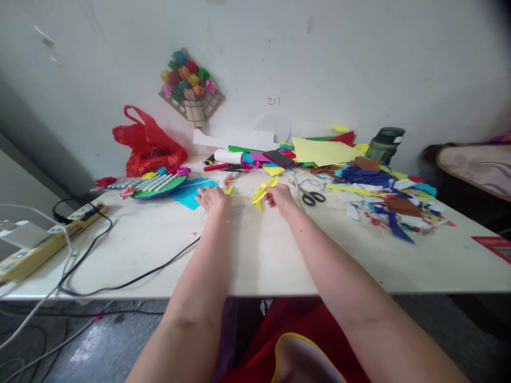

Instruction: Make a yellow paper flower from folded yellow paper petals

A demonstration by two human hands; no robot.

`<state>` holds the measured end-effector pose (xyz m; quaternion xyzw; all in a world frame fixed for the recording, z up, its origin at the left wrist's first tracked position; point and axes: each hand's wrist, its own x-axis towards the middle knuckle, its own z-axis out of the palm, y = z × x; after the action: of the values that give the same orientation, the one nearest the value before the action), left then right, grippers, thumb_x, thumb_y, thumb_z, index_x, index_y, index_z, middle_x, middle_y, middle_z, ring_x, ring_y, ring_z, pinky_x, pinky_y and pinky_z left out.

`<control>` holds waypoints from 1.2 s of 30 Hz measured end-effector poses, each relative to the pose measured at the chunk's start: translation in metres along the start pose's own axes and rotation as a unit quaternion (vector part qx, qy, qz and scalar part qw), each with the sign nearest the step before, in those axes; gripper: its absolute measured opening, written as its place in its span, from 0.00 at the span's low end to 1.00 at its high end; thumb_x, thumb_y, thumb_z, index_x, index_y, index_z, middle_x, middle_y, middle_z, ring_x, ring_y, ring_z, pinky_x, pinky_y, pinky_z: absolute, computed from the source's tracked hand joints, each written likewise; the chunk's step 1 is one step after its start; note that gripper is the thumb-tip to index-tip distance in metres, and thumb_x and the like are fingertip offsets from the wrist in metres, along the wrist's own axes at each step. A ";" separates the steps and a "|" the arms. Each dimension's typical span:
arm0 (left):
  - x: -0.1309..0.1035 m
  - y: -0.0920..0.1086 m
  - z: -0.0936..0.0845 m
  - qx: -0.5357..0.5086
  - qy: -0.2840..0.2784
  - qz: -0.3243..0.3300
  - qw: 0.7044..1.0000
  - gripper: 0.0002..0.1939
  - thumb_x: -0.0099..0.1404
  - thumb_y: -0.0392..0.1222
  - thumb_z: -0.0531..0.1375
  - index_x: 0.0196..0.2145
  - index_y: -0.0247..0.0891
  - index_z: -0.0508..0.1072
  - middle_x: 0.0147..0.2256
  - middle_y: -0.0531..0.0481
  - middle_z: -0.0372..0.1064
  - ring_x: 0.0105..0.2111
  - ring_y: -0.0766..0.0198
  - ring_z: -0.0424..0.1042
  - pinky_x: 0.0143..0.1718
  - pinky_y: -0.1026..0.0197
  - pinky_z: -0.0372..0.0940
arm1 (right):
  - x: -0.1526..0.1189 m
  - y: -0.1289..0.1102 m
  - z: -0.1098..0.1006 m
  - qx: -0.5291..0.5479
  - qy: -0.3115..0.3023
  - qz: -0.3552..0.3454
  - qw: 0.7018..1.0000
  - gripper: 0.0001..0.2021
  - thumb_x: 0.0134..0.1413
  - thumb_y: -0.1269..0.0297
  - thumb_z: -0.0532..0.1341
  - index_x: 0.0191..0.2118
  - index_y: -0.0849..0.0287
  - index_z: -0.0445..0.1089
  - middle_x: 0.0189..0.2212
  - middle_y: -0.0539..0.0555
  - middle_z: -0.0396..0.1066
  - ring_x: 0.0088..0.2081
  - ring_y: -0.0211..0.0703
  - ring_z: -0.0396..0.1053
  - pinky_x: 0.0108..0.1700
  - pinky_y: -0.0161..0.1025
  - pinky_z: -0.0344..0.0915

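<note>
Landmark: black-handled scissors (313,197), lying on the white tabletop (255,266).
Yellow paper piece (261,196): left of the scissors, narrow, with splayed points (folded or twisted, cannot tell which).
Right hand (281,199): between that piece and the scissors, fingers closed together on the paper.
Left hand (213,200): farther left of the scissors, over the edge of a cyan paper sheet (187,194); a small yellow scrap (228,190) sits at its fingertips. Grip: cannot tell.
Finished-looking: paper-flower bouquet (187,77) on the wall, behind and left of the scissors; green disc (159,189) bearing pale rods, far left of them.
Scraps: mixed paper offcuts (403,206), right of the scissors.
Progress (judged): cutting appears well advanced, given the offcuts; the yellow piece looks partly shaped, with no visible join to anything. Remaining amount: cannot tell.
</note>
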<state>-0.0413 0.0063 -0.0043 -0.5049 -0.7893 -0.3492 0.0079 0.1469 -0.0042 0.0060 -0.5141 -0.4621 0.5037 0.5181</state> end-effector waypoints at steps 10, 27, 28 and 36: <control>0.003 0.005 -0.004 -0.248 -0.061 -0.024 0.966 0.08 0.44 0.41 0.65 0.19 0.38 0.69 0.24 0.43 0.69 0.43 0.44 0.67 0.39 0.52 0.59 | 0.000 -0.003 -0.002 0.003 0.010 -0.004 1.000 0.04 0.43 0.74 0.55 0.22 0.61 0.63 0.12 0.46 0.63 0.12 0.29 0.55 0.13 0.28 0.53; -0.012 0.015 -0.001 -0.594 -0.370 -0.019 0.715 0.13 0.49 0.43 0.67 0.28 0.35 0.68 0.28 0.48 0.74 0.22 0.71 0.70 0.32 0.64 0.68 | 0.001 -0.003 -0.003 -0.002 -0.004 -0.006 1.000 0.06 0.43 0.74 0.56 0.20 0.62 0.62 0.13 0.46 0.63 0.12 0.29 0.54 0.12 0.28 0.53; -0.012 0.015 -0.002 -0.595 -0.369 -0.015 0.714 0.13 0.48 0.43 0.67 0.27 0.35 0.68 0.27 0.48 0.73 0.22 0.71 0.70 0.31 0.64 0.68 | 0.001 -0.003 -0.004 -0.004 -0.006 -0.007 1.000 0.06 0.43 0.74 0.56 0.20 0.62 0.62 0.12 0.46 0.63 0.12 0.29 0.54 0.12 0.28 0.53; -0.016 0.021 -0.007 -0.574 -0.373 0.029 0.728 0.14 0.47 0.45 0.68 0.26 0.34 0.70 0.25 0.49 0.72 0.20 0.72 0.66 0.25 0.66 0.63 | -0.001 -0.004 -0.004 -0.011 -0.013 0.000 1.000 0.07 0.44 0.74 0.55 0.20 0.62 0.63 0.11 0.46 0.63 0.11 0.30 0.55 0.12 0.29 0.54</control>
<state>-0.0194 -0.0049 0.0067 -0.5254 -0.3626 -0.5191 -0.5683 0.1509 -0.0051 0.0098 -0.5132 -0.4748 0.5048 0.5064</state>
